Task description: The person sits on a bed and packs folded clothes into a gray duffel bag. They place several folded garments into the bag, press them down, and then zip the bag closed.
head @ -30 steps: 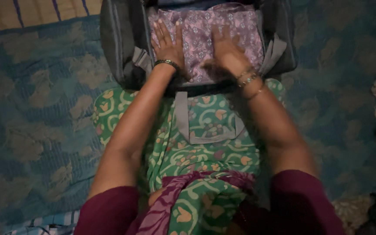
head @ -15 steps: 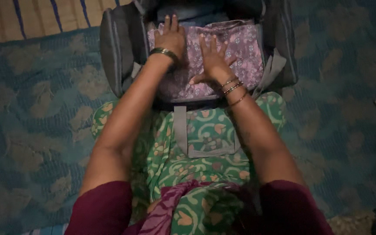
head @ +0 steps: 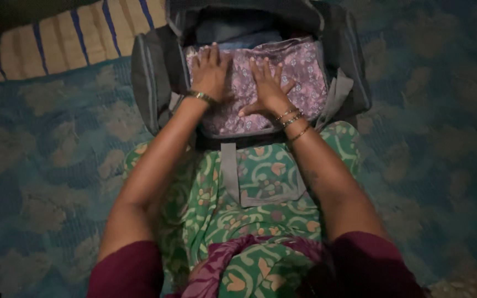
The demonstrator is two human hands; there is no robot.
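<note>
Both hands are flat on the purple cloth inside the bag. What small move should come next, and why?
Probably slide both palms outward to smooth it. The left hand and right hand press flat, fingers spread, on the folded purple patterned cloth, which lies on top in the open grey duffel bag and still shows wrinkles near its edges.

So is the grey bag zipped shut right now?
No, the grey bag lies open, with both hands flat on the folded purple cloth inside it.

right hand [head: 268,88] steadied, flat on purple cloth [head: 305,72]
</note>
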